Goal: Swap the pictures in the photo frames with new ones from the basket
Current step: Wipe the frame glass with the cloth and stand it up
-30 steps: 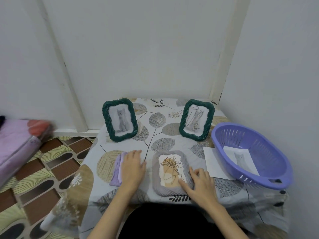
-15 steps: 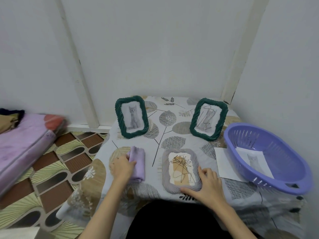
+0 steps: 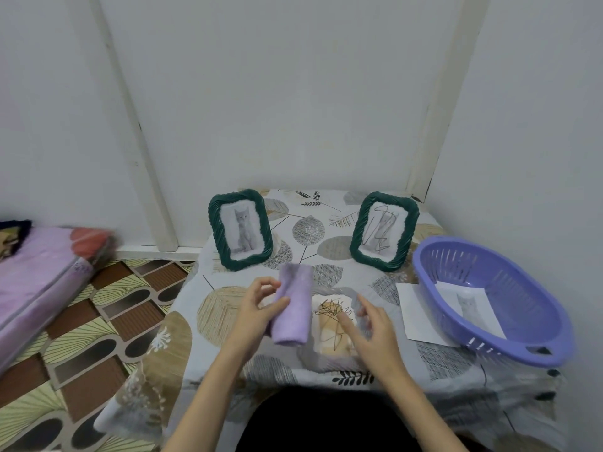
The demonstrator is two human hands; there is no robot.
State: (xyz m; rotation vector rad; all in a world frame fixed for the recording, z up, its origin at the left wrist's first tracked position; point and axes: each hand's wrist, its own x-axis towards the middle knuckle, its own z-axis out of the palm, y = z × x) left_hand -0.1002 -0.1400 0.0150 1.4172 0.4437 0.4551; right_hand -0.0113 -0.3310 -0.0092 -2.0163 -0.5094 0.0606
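Observation:
A grey frame [image 3: 329,362] with a scribble picture lies flat at the table's near edge. My left hand [image 3: 253,313] holds a folded lilac cloth [image 3: 292,305] raised over the frame's left side. Above the frame's right side hovers my right hand [image 3: 372,324], fingers relaxed, holding nothing. Two green frames stand at the back: the left one [image 3: 240,229] shows a kitten, the right one [image 3: 384,230] a line drawing. A purple basket [image 3: 509,340] on the right holds a cat picture [image 3: 468,305].
A white sheet [image 3: 416,313] lies on the leaf-patterned tablecloth [image 3: 434,352], partly under the basket. White walls close off the back and right. On the left are a patterned floor [image 3: 81,327] and a pink mattress [image 3: 36,275].
My left hand has picked the lilac cloth up off the table and carried it right, over the grey frame. My right hand has lifted off the frame's edge.

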